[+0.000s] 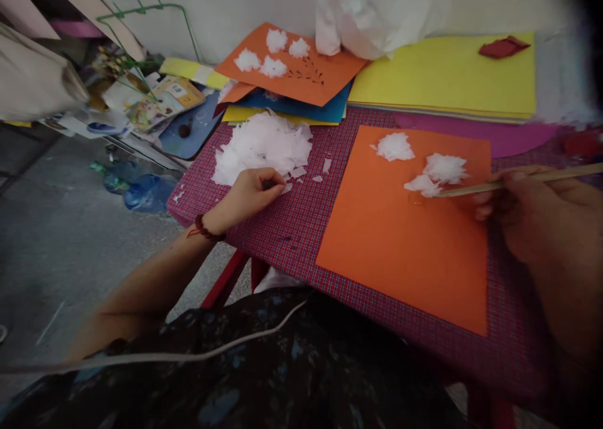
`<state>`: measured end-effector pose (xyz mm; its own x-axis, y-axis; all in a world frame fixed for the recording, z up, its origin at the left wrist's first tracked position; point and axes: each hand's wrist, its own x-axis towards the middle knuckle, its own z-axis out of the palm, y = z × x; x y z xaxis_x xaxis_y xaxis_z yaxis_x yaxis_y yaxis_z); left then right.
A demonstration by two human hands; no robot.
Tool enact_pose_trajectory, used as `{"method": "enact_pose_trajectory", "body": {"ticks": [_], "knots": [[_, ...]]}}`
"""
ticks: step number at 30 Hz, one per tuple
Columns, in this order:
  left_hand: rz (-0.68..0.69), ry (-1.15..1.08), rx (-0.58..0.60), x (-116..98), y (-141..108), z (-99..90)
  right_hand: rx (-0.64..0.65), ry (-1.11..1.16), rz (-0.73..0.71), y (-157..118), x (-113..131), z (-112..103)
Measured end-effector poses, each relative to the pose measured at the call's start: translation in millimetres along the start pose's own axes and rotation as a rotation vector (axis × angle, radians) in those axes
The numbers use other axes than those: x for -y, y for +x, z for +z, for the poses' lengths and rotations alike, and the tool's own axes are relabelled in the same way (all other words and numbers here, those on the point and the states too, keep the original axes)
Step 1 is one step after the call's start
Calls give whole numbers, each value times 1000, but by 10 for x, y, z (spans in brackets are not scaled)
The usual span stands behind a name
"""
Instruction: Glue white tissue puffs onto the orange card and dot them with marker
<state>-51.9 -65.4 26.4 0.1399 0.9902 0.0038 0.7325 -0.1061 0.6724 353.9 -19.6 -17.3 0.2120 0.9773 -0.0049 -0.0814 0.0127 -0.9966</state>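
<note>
An orange sheet of paper (400,234) lies on the table, bearing tufts of torn white paper (396,147) near its far edge. My right hand (541,209) is closed round a thin wooden stick (475,189), whose tip touches the lower edge of a white tuft (424,184). My left hand (252,193) rests at the near side of a heap of torn white paper (271,143). Its thumb and forefinger are pinched together, with a small white paper scrap (286,189) at their tips. Several loose scraps (326,164) lie just right of it.
Behind the heap, another orange sheet (325,80) with white tufts and dark marks lies on coloured paper. Yellow sheets (438,80) are stacked by the wall under a white bag (362,14). Blue plastic bottles (148,192) lie on the floor left of the checked tablecloth (301,222).
</note>
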Motion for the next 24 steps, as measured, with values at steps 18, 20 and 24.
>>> {"method": "enact_pose_trajectory", "body": {"ticks": [18, 20, 24], "knots": [[455, 169, -186, -571, 195, -180, -102, 34, 94, 29, 87, 59], [476, 142, -108, -811, 326, -131, -100, 46, 93, 32, 72, 46], [403, -13, 155, -1143, 719, 203, -60, 79, 65, 23, 29, 31]]}}
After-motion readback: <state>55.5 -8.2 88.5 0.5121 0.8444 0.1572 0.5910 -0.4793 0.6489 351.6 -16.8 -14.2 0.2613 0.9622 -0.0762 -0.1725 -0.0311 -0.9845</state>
